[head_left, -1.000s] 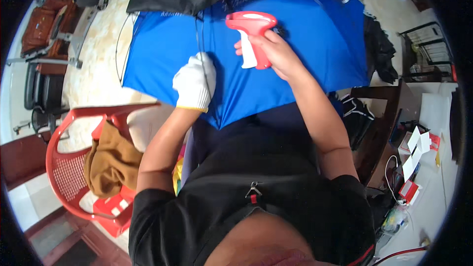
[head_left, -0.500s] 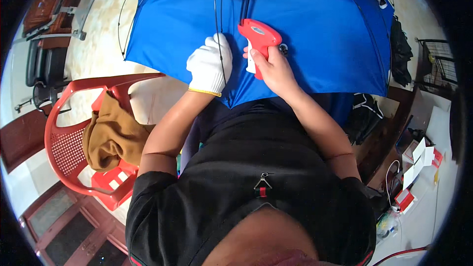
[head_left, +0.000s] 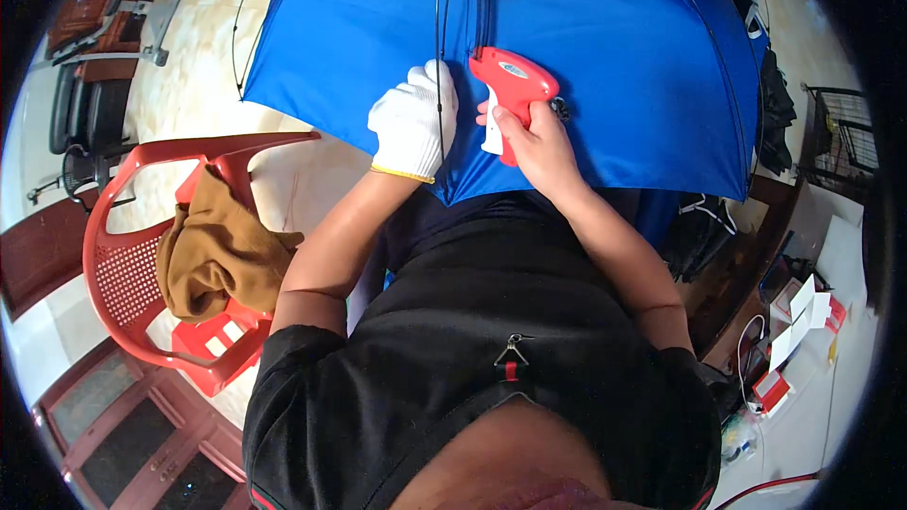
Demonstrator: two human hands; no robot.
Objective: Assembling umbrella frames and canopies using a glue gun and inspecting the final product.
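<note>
The right hand [head_left: 534, 137] is closed around the grip of a red tagging gun [head_left: 510, 90], its nose pointing left over the blue umbrella [head_left: 624, 66] spread across the person's lap. The left hand [head_left: 414, 120], in a white glove, lies just beside the gun, fingers curled together onto the blue cloth at a thin dark rib [head_left: 438, 57]; whether it pinches the cloth cannot be told. To the left stands a red chair [head_left: 123, 255] with a brown cloth [head_left: 213, 255] heaped on its seat.
</note>
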